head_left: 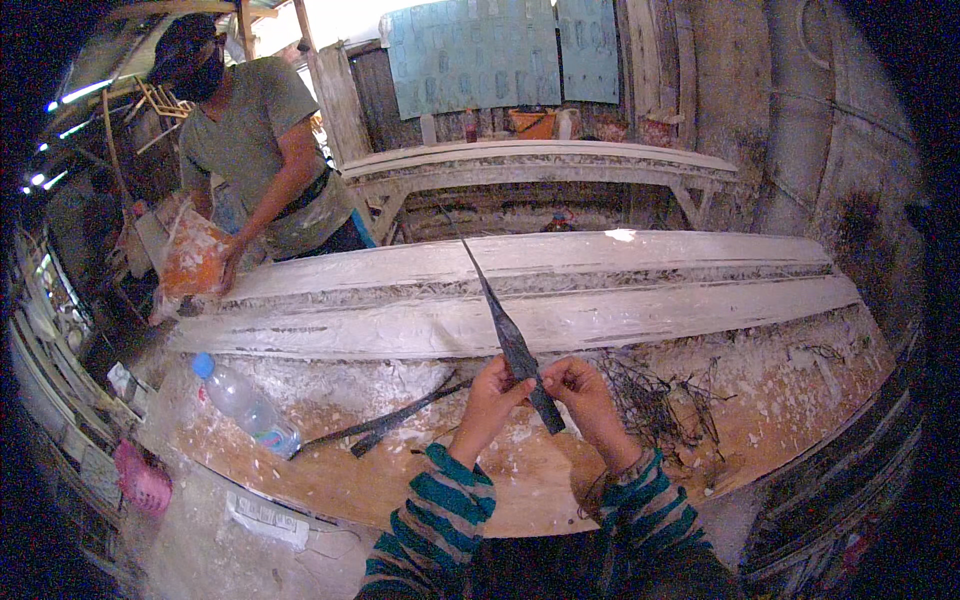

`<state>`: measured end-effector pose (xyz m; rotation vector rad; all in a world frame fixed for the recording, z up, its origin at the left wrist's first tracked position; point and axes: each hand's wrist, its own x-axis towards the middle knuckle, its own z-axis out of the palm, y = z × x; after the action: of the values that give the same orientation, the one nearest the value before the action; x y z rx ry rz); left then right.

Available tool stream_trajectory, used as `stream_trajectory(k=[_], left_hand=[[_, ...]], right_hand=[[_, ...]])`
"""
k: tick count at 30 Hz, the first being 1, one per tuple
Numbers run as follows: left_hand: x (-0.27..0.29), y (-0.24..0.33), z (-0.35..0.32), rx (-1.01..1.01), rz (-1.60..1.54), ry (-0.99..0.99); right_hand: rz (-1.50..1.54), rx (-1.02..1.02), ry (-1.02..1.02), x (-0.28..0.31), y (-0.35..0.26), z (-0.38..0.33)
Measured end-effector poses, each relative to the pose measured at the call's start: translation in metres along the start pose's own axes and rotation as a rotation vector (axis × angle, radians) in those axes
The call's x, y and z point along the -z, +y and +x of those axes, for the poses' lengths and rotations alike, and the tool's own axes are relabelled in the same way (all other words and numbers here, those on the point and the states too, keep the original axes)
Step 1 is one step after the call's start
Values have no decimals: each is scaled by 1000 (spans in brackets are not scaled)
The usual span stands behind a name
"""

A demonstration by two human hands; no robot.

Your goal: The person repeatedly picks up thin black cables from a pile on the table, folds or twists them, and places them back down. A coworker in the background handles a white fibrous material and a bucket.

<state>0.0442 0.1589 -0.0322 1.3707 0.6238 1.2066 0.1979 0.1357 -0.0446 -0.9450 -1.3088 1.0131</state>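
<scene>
Between both hands I hold a long, flat dark strip (512, 340), black-grey in colour. It is wide near me and tapers to a thin tip pointing away, over the long white plaster-like lengths. My left hand (492, 398) pinches its left edge between thumb and fingers. From the other side my right hand (588, 402) pinches the right edge close to the wide end. More dark strips (395, 420) lie on the wooden tabletop (500, 490) to the left of my left hand. A tangle of thin dark fibres (672, 405) is beyond and right of my right hand.
On the table's left side lies a clear bottle (245, 405) with a blue cap. At far left a person (262, 130) leans over the table with an orange container (195, 250). A long whitened bench (540, 152) stands behind. A pink bucket (143, 480) is at lower left.
</scene>
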Motion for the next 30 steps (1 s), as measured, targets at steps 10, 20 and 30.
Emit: stream_trajectory(k=[10,20,30], left_hand=[[1,4,1,-47,63,27],[5,1,1,-32,129,8],[11,7,1,25,147,36]], right_hand=[[-138,18,-33,-8,-14,-6],[-27,-37,1,-1,-7,-3],[49,-42,61,5,-15,-1]])
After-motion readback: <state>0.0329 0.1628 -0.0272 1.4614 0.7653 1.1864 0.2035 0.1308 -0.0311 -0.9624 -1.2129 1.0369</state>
